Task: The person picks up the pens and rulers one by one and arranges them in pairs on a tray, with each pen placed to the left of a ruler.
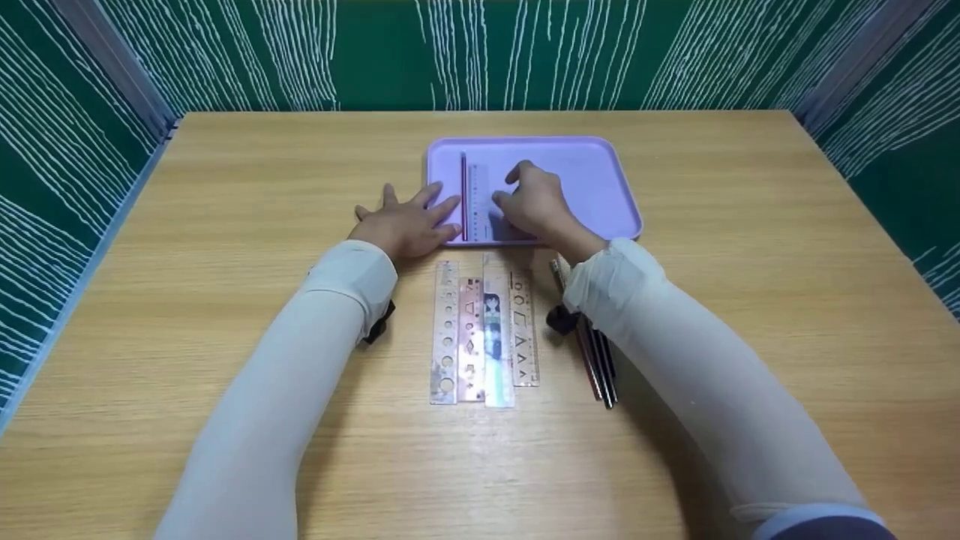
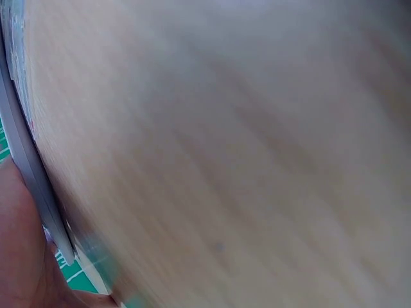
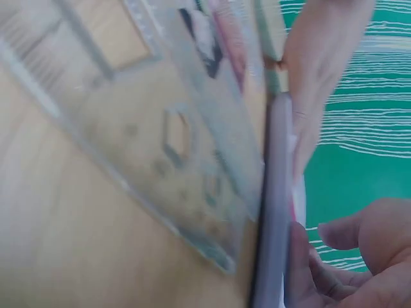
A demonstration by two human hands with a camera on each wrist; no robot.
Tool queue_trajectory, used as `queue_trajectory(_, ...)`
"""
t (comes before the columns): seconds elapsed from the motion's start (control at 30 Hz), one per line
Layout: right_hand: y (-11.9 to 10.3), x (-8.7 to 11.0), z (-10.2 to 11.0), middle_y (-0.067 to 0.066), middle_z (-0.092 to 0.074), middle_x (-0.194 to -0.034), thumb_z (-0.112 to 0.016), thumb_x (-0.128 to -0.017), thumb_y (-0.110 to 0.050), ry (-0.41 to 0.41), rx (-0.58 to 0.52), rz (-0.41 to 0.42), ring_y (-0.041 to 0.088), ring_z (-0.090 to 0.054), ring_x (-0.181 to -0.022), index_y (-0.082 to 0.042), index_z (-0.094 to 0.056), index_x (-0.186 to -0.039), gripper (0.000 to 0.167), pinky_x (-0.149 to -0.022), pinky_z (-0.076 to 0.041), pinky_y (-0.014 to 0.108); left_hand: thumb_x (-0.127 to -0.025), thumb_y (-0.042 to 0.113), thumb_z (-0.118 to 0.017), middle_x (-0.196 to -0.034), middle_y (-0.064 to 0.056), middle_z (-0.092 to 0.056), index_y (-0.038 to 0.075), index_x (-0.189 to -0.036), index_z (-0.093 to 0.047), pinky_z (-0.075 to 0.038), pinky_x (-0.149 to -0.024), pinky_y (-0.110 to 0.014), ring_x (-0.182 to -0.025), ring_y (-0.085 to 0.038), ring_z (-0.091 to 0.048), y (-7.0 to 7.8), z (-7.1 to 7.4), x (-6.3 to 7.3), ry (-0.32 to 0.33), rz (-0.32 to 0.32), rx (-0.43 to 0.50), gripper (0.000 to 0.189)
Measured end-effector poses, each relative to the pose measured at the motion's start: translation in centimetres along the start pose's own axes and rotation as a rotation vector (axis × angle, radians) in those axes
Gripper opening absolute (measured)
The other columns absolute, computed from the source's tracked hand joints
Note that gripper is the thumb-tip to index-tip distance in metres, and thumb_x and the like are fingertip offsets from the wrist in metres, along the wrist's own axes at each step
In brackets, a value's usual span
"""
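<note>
A light purple tray [image 1: 592,191] lies toward the back of the table. Inside its left part, a thin dark red pencil [image 1: 464,196] lies lengthwise beside a clear ruler [image 1: 477,202]. My left hand [image 1: 409,225] rests with fingers spread across the tray's left edge, fingertips close to the pencil. Over the middle of the tray is my right hand [image 1: 536,201], just right of the clear ruler, fingers bent loosely. In the right wrist view, the right hand's thumb and fingers [image 3: 340,232] stand apart, with nothing seen between them. The left wrist view is mostly blurred tabletop.
In front of the tray, several stencil rulers lie side by side, among them a pink ruler [image 1: 471,341] and a clear ruler with a cartoon figure [image 1: 498,375]. Several dark pencils [image 1: 604,367] lie partly under my right forearm. Green walls [image 1: 382,56] with white streaks surround the table.
</note>
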State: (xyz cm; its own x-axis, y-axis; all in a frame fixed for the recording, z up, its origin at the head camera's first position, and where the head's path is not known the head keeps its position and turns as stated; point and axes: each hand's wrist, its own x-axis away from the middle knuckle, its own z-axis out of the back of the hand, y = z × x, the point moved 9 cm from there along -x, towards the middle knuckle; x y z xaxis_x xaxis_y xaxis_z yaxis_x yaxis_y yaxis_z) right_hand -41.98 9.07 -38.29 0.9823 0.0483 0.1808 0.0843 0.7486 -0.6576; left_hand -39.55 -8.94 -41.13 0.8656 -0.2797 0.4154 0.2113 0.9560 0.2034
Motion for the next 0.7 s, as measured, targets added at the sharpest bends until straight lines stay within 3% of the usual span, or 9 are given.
queue_trajectory(0.1, 0.3, 0.9, 1.1, 0.01, -0.061, -0.108, -0.06, -0.104, -0.026, -0.02, -0.083, 0.007, 0.023, -0.07, -0.088, -0.007, -0.048, -0.139, 0.042, -0.078, -0.062, 0.034, -0.101, 0.072, -0.025, -0.172, 0.015, 0.013, 0.053, -0.16, -0.002, 0.001, -0.107, -0.088, -0.152, -0.056, 0.015, 0.0, 0.0, 0.1, 0.002, 0.003, 0.003, 0.066)
queue_trajectory(0.2, 0.9, 1.8, 2.2, 0.011, -0.058, -0.11, -0.061, -0.103, -0.023, -0.035, -0.161, 0.013, 0.027, -0.071, -0.086, -0.007, -0.046, -0.14, 0.043, -0.075, -0.064, 0.037, -0.101, 0.072, -0.026, -0.172, 0.016, 0.013, 0.053, -0.16, -0.002, 0.002, -0.108, -0.088, -0.152, -0.055, 0.016, 0.0, 0.0, 0.1, 0.002, 0.001, 0.007, 0.066)
queue_trajectory(0.5, 4.0, 4.9, 4.8, 0.014, -0.056, -0.105, -0.063, -0.101, -0.016, -0.072, -0.26, 0.063, 0.023, -0.065, -0.078, -0.001, -0.042, -0.14, 0.046, -0.073, -0.065, 0.043, -0.101, 0.072, -0.026, -0.172, 0.016, 0.013, 0.053, -0.16, -0.001, 0.002, -0.108, -0.088, -0.152, -0.055, 0.016, -0.1, -0.1, 0.0, -0.007, 0.005, 0.009, 0.067)
queue_trajectory(0.7, 5.8, 6.7, 5.8, 0.015, -0.054, -0.11, -0.063, -0.101, -0.016, -0.081, -0.264, 0.061, 0.02, -0.065, -0.075, -0.002, -0.041, -0.141, 0.047, -0.073, -0.065, 0.037, -0.101, 0.072, -0.026, -0.171, 0.017, 0.015, 0.054, -0.159, 0.0, 0.002, -0.108, -0.088, -0.152, -0.054, 0.017, 0.0, -0.1, 0.0, -0.011, 0.006, 0.009, 0.067)
